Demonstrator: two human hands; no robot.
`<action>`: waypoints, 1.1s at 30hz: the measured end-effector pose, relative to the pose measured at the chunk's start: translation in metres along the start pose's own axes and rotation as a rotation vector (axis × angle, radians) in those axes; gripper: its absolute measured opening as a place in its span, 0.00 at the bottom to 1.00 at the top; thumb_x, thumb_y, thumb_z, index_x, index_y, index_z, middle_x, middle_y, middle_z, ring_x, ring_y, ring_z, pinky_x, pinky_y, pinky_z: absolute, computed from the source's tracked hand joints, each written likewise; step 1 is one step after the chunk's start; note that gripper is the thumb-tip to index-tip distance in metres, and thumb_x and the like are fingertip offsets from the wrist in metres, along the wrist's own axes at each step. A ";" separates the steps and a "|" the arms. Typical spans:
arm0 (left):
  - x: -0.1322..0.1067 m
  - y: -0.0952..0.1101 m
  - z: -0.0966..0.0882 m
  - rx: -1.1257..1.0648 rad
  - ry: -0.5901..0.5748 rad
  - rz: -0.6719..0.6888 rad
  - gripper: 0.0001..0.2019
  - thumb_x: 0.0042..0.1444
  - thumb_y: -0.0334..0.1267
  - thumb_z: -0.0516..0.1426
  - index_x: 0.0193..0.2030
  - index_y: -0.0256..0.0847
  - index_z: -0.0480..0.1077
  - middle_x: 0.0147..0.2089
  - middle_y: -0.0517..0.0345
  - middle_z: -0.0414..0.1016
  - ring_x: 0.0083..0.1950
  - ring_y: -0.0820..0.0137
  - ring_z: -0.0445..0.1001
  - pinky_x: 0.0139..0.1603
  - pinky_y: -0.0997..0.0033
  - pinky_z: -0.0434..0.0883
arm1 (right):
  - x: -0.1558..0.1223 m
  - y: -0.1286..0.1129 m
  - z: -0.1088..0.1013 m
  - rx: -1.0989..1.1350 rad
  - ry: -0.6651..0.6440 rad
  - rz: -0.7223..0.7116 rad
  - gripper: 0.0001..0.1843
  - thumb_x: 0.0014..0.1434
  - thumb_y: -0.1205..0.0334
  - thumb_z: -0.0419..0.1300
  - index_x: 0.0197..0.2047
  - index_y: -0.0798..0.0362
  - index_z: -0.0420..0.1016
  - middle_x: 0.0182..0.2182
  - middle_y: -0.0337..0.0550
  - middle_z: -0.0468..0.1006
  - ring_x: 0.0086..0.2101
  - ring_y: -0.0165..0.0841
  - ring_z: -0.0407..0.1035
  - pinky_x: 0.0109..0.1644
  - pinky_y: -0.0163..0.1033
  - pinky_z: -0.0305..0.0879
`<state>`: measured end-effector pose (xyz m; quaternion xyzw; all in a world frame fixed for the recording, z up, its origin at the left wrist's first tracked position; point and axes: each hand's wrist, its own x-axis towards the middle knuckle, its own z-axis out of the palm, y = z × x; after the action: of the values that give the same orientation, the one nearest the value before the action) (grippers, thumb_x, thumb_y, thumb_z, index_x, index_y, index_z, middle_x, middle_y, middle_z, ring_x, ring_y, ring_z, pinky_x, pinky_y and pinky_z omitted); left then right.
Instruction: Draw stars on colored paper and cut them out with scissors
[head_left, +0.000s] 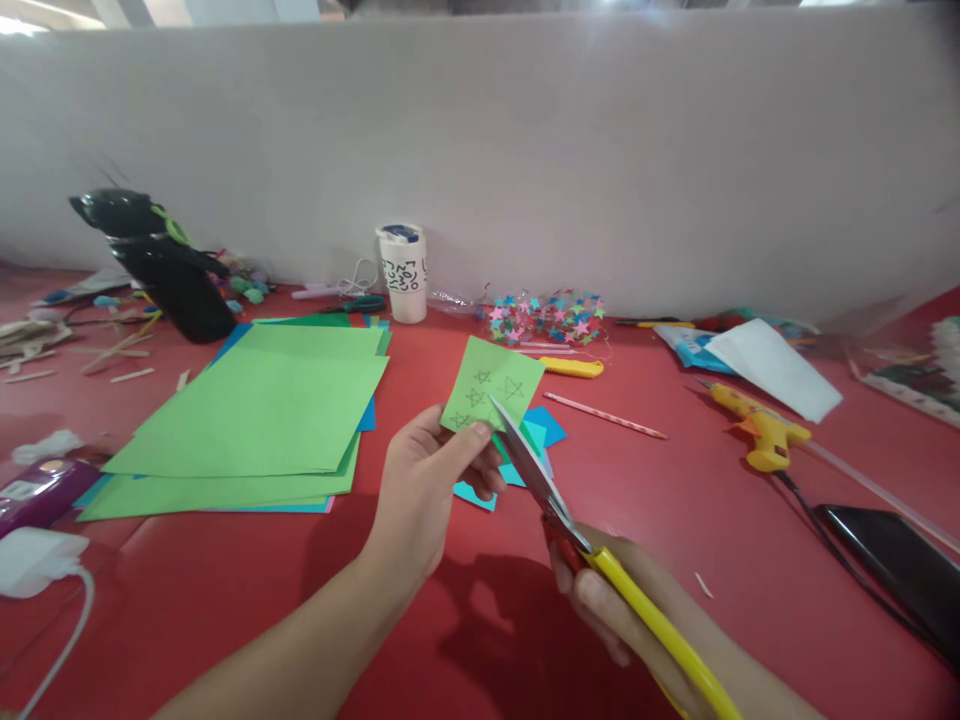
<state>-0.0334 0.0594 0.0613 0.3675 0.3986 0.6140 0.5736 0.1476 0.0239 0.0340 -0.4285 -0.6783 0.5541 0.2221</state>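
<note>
My left hand [426, 485] pinches the lower edge of a small green paper piece [491, 385] with several stars drawn on it in pen, held upright above the red table [675, 500]. My right hand [630, 605] grips yellow-handled scissors [559, 505]. Their blades are slightly apart and the tips meet the paper's lower right edge. Blue paper scraps [536, 430] lie on the table just behind the blades.
A stack of green and blue paper sheets [255, 415] lies at left. A black bottle [161, 265], a white cup [403, 272], a pile of coloured stars [547, 317], a yellow cutter [574, 367], a pencil [604, 415], a yellow glue gun [761, 430] and a phone [900, 570] lie around.
</note>
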 end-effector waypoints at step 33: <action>0.001 -0.002 0.001 0.008 0.014 -0.010 0.05 0.50 0.34 0.58 0.26 0.38 0.68 0.19 0.64 0.71 0.17 0.77 0.69 0.18 0.80 0.65 | 0.001 -0.005 0.002 0.054 0.040 0.041 0.28 0.55 0.31 0.46 0.26 0.49 0.50 0.14 0.27 0.53 0.13 0.22 0.46 0.18 0.34 0.38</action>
<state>-0.0322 0.0606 0.0600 0.3635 0.4071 0.6119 0.5724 0.1437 0.0237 0.0375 -0.4473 -0.6494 0.5680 0.2356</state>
